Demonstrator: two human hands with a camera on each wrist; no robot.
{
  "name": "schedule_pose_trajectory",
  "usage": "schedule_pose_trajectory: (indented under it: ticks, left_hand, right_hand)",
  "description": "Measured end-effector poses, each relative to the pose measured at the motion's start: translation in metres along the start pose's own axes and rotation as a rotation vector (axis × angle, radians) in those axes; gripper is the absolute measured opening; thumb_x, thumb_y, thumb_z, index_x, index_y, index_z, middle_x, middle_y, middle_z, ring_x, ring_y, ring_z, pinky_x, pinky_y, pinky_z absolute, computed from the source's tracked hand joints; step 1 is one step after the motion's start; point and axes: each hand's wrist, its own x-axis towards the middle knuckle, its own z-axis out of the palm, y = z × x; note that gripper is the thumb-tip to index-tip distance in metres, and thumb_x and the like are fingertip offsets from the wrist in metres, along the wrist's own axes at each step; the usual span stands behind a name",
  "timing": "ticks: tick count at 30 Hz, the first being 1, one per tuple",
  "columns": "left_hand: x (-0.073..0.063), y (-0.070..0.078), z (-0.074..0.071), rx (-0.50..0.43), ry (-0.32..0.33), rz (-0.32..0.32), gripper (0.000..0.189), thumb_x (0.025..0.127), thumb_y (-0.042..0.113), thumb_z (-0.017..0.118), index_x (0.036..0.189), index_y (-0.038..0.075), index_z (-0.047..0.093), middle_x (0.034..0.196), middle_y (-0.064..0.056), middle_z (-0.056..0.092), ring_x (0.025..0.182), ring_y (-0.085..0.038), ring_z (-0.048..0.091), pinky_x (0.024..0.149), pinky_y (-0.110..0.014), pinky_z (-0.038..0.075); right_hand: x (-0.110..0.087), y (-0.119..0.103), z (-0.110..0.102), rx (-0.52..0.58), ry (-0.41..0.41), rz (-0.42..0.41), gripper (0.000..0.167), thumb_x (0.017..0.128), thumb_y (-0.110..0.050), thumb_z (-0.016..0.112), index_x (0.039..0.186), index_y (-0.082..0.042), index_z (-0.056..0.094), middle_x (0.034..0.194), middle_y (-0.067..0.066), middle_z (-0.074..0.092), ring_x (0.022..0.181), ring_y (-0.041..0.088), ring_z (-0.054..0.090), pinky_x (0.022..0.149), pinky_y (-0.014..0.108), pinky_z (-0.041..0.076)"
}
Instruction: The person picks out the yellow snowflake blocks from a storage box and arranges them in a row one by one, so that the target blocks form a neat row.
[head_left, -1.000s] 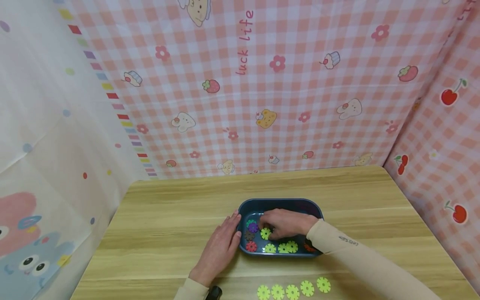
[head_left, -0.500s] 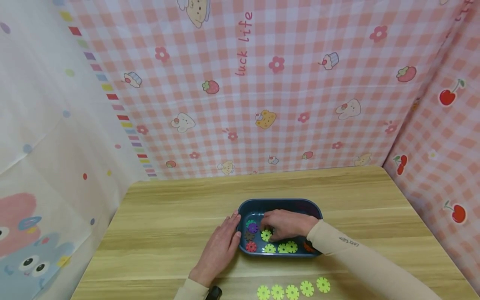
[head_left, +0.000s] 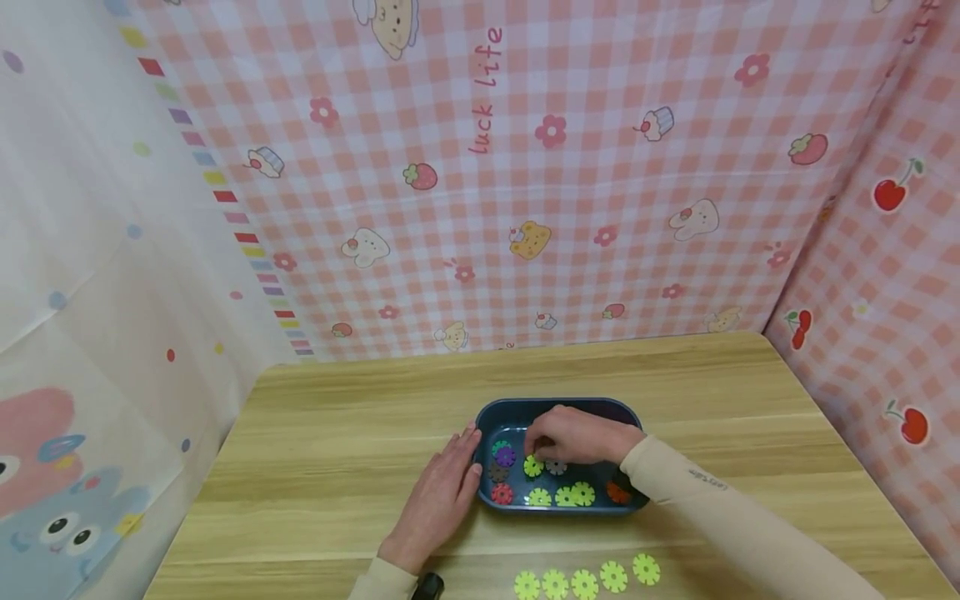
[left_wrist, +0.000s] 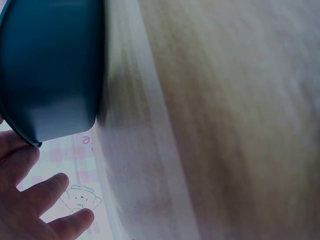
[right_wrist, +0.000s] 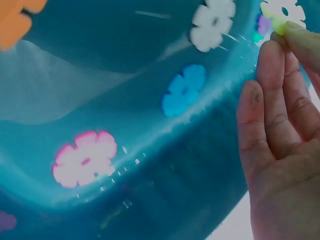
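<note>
A dark blue tray (head_left: 558,511) stands on the table with several notched plastic snowflake discs in it. Over its middle, my right hand (head_left: 576,435) pinches a yellow-green snowflake disc (right_wrist: 295,11) between thumb and finger. A whitish disc (head_left: 556,467) lies below that hand. Along the near side of the tray are several other yellow-green discs (head_left: 539,497), with an orange one (head_left: 618,492) to the right. Red (head_left: 502,494), brown (head_left: 498,473) and purple (head_left: 505,456) discs sit at the left end. My left hand (head_left: 438,496) touches the tray's left wall with fairly straight fingers.
On the wooden table (head_left: 360,433), a row of several yellow-green discs (head_left: 555,584) lies in front of the tray. Blue (right_wrist: 184,91) and pink (right_wrist: 85,159) discs show in the right wrist view. A checked cloth (head_left: 442,208) hangs behind the table.
My right hand has risen a little inside the tray, with a yellow-green disc at its fingertips. The whitish disc beneath it has come into view. My left hand stays put.
</note>
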Motion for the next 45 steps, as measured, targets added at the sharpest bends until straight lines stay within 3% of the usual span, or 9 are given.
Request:
schedule_pose_trajectory:
  ticks: [8,18,24,35,45]
  left_hand:
    - [0.000,0.001,0.001,0.004,0.009,0.007,0.050,0.110,0.026,0.050,0.156,0.007,0.046,0.164,-0.006,0.040,0.148,-0.035,0.040,0.116,-0.062,0.035]
    - [0.000,0.002,0.002,0.004,0.019,0.017,0.050,0.110,0.026,0.051,0.156,0.007,0.046,0.164,-0.006,0.040,0.148,-0.035,0.041,0.116,-0.062,0.036]
    - [0.001,0.003,0.003,0.013,0.025,0.030,0.050,0.109,0.025,0.052,0.155,0.006,0.047,0.163,-0.007,0.041,0.147,-0.036,0.042,0.115,-0.062,0.036]
    - [0.002,0.003,0.003,0.030,0.027,0.026,0.050,0.110,0.026,0.050,0.155,0.006,0.047,0.163,-0.008,0.040,0.148,-0.039,0.038,0.116,-0.062,0.034]
    - [0.003,0.002,0.004,0.032,0.066,0.062,0.048,0.108,0.022,0.054,0.152,0.004,0.051,0.160,-0.010,0.045,0.145,-0.041,0.043,0.114,-0.063,0.038]
  right_hand:
    - [-0.015,-0.008,-0.014,0.046,0.058,0.015,0.013,0.102,-0.012,0.068,0.110,-0.015,0.077,0.101,-0.010,0.072,0.084,-0.001,0.061,0.079,0.023,0.056]
    - [-0.039,-0.016,-0.024,0.129,0.140,0.050,0.011,0.102,-0.014,0.067,0.108,-0.019,0.076,0.099,-0.011,0.071,0.081,0.002,0.061,0.077,0.024,0.057]
    - [-0.056,-0.019,-0.023,0.153,0.201,0.034,0.013,0.104,-0.015,0.065,0.109,-0.020,0.076,0.102,-0.013,0.071,0.085,0.001,0.064,0.078,0.025,0.058]
    - [-0.087,-0.026,-0.019,0.205,0.287,0.092,0.012,0.103,-0.017,0.067,0.111,-0.018,0.076,0.099,-0.014,0.072,0.082,0.002,0.063,0.074,0.028,0.058]
    - [-0.112,-0.031,-0.012,0.251,0.375,0.097,0.010,0.102,-0.017,0.069,0.109,-0.018,0.076,0.095,-0.014,0.071,0.079,0.004,0.062,0.069,0.028,0.057]
